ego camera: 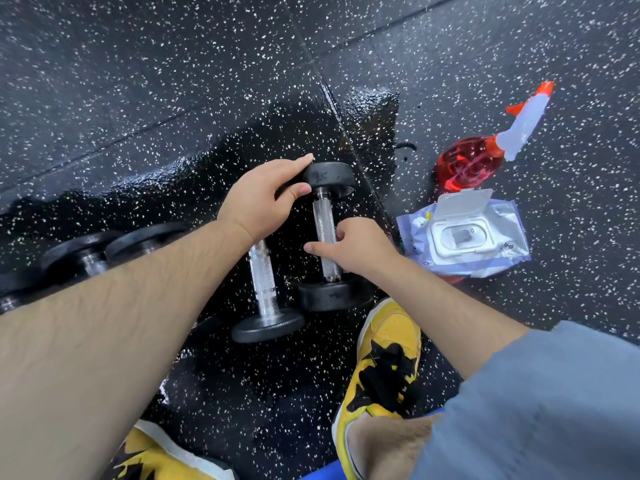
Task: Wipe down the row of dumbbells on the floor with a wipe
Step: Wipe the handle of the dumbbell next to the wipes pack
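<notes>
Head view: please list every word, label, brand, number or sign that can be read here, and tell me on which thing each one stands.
No text here can be read.
Wipe pack: small printed marks on the film, too blurred to read.
Rightmost dumbbell: raised marks on its far head and near head, too faint to read.
Spray bottle: no label shows.

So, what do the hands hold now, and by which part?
One dumbbell: the left hand grips its far head, the right hand curls round its handle.
</notes>
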Tool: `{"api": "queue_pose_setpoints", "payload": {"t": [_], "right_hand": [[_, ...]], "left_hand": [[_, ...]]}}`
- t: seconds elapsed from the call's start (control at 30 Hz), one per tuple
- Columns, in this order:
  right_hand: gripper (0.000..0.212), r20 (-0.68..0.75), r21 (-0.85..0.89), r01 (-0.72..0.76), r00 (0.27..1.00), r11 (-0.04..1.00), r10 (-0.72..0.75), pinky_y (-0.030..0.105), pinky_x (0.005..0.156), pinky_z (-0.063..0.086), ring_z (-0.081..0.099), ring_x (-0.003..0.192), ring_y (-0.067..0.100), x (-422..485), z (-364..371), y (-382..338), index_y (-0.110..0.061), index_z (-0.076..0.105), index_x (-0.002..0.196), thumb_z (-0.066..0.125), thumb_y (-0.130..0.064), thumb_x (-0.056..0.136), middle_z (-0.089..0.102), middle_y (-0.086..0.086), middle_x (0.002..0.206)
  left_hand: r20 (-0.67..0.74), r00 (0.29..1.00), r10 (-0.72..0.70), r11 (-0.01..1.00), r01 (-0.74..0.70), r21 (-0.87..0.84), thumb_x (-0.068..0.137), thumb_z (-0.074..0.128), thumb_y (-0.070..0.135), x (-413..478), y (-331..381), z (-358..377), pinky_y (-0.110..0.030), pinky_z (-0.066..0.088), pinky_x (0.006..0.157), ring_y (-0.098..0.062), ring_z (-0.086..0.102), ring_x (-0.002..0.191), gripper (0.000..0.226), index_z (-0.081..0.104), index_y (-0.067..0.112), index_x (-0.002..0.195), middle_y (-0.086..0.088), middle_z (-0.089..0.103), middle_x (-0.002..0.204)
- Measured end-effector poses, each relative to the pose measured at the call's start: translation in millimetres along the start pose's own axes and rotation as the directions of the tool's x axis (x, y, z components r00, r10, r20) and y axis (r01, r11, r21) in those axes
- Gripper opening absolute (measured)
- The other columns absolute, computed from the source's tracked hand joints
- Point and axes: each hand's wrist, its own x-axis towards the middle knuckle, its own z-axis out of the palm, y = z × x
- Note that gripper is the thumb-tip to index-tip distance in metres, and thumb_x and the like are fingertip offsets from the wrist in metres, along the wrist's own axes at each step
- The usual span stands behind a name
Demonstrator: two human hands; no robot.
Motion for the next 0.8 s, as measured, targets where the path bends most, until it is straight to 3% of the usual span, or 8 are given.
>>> {"api": "queue_pose_setpoints", "payload": {"t": [0.13, 0.23, 0.4, 0.63, 0.8], "right_hand": [[0.058, 0.047, 0.100, -0.057, 0.998, 0.993, 0.052, 0.028, 0.043, 0.025, 0.038, 0.039, 0.013, -1.9, -4.9, -4.3, -0.018, 0.035, 0.054, 0.076, -0.051, 0.079, 0.043, -0.004, 0.043], [0.058, 0.031, 0.129, -0.077, 0.997, 0.989, 0.073, 0.032, 0.048, 0.023, 0.032, 0.046, 0.016, -1.1, -2.7, -4.6, -0.020, 0.031, 0.055, 0.077, -0.047, 0.078, 0.031, -0.004, 0.049], [0.059, 0.044, 0.252, -0.055, 0.998, 0.966, 0.046, 0.033, 0.055, 0.023, 0.029, 0.053, 0.017, 0.4, -1.5, 7.9, -0.020, 0.029, 0.058, 0.078, -0.044, 0.078, 0.027, -0.003, 0.056], [0.053, 0.184, 0.454, -0.065, 0.983, 0.889, -0.023, 0.030, 0.053, 0.019, 0.025, 0.046, 0.010, 3.9, 6.7, 12.6, -0.023, 0.032, 0.061, 0.076, -0.041, 0.084, 0.025, -0.011, 0.052], [0.049, 0.277, 0.399, -0.054, 0.959, 0.916, -0.064, 0.032, 0.054, 0.021, 0.026, 0.052, 0.014, 6.8, 1.0, 13.7, -0.014, 0.042, 0.072, 0.075, -0.048, 0.084, 0.026, -0.007, 0.057]], "left_hand": [[-0.020, 0.999, -0.046, 0.999, 0.047, 0.011, 0.099, 0.060, 0.038, -0.6, -0.1, -2.7, -0.029, 0.044, 0.107, -0.009, 0.054, 0.126, 0.050, 0.050, 0.031, 0.148, 0.010, 0.061, 0.138], [-0.030, 0.997, -0.074, 0.997, 0.074, 0.015, 0.098, 0.060, 0.046, -2.4, -3.3, -3.3, -0.034, 0.046, 0.107, -0.010, 0.055, 0.125, 0.050, 0.053, 0.031, 0.145, 0.011, 0.061, 0.139], [-0.004, 0.994, -0.108, 0.994, 0.108, 0.009, 0.097, 0.055, 0.053, -0.9, -4.0, 2.2, -0.039, 0.049, 0.105, -0.012, 0.057, 0.124, 0.053, 0.051, 0.032, 0.145, 0.012, 0.059, 0.140], [-0.024, 0.995, -0.102, 0.995, 0.102, 0.009, 0.098, 0.055, 0.048, -1.9, -1.8, -0.9, -0.026, 0.042, 0.106, -0.010, 0.055, 0.124, 0.051, 0.053, 0.026, 0.144, 0.010, 0.060, 0.138], [0.023, 0.996, -0.083, 0.996, 0.083, 0.021, 0.100, 0.056, 0.042, -2.4, -1.9, -3.0, -0.030, 0.043, 0.107, -0.008, 0.054, 0.124, 0.046, 0.053, 0.030, 0.144, 0.014, 0.060, 0.137]]}}
